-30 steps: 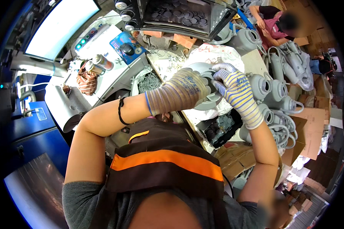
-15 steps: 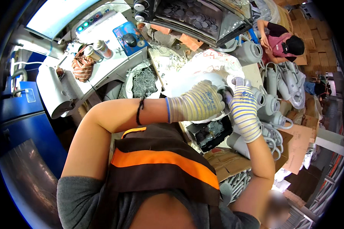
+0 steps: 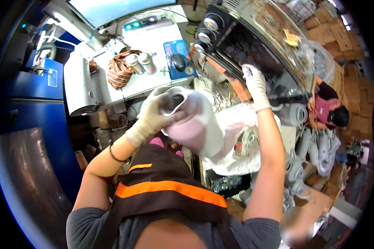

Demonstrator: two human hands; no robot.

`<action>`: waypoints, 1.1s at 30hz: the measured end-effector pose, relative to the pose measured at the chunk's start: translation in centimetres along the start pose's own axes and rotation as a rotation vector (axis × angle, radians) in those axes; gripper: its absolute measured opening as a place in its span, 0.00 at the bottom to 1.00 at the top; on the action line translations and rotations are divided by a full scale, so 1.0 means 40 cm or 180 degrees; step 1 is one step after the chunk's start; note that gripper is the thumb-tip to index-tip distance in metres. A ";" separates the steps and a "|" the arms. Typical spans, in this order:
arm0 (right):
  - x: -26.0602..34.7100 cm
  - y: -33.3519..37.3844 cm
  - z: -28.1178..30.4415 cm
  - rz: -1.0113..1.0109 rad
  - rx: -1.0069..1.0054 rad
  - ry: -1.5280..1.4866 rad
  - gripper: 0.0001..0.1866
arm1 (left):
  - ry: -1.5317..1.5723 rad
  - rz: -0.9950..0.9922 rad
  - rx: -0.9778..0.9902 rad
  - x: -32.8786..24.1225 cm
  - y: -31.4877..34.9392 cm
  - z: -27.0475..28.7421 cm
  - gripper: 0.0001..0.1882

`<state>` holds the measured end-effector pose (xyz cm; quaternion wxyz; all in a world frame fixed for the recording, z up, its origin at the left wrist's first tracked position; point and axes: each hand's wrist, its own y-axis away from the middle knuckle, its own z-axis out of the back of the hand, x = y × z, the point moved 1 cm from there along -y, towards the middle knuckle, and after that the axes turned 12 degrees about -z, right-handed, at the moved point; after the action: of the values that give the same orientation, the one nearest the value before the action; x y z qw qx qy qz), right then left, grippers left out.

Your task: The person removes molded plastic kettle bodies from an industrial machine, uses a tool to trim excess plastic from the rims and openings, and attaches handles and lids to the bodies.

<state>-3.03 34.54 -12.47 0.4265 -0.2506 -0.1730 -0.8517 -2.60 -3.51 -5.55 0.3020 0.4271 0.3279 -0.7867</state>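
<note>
My gloved left hand [image 3: 156, 114] grips a light grey plastic jug [image 3: 199, 128] around its wide neck. The jug is tilted, with its round mouth toward me and its body pointing right. At the front opening of a small countertop oven [image 3: 293, 50], my gloved right hand [image 3: 254, 83] is raised with its fingers drawn together. A small greyish bit shows at those fingertips, too blurred to name. Dark grey discs [image 3: 245, 50] lie inside the oven. Below the right forearm, a white plastic sack [image 3: 232, 164] lies spread out with small pale parts on it.
A white desk [image 3: 153, 85] at the left carries a mouse [image 3: 178, 62], two cans [image 3: 140, 63], a striped pouch [image 3: 119, 70] and a button panel [image 3: 147, 25]. A black bin [image 3: 228, 184] stands near my apron. Grey jugs [image 3: 295, 174] crowd the right side, where another person [image 3: 328, 106] sits.
My left hand has moved left, carrying the jug away from above the sack. My right hand has left the jug and risen to the oven. The view has turned toward the left.
</note>
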 end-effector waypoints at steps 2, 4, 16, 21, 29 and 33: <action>0.014 -0.137 -0.078 -0.0568 -0.0268 0.0858 0.23 | 0.0252 0.0242 -0.0404 0.049 0.053 0.069 0.28; -0.015 -0.250 -0.149 -0.1146 -0.0396 0.1243 0.26 | 0.0561 0.0574 -0.0749 0.082 0.104 0.121 0.20; 0.184 0.270 -0.001 -0.0876 0.2191 -0.2739 0.18 | 0.0225 -0.0227 -0.0216 0.256 -0.082 0.407 0.20; 0.254 0.680 -0.007 -0.1796 0.3856 -0.2482 0.14 | 0.3124 0.1788 -0.0285 0.393 -0.090 0.245 0.26; 0.173 0.811 -0.068 -0.1768 0.3276 -0.2766 0.15 | 0.4012 0.1818 0.0178 0.284 -0.087 0.117 0.26; 0.171 0.822 -0.060 -0.1842 0.3157 -0.2686 0.15 | 0.3804 0.1741 -0.0133 0.302 -0.080 0.108 0.25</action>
<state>19.53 10.00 -7.84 0.1436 -0.2794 -0.7501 -0.5820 -12.56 -7.29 -13.41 0.2651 0.8525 0.3339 -0.3024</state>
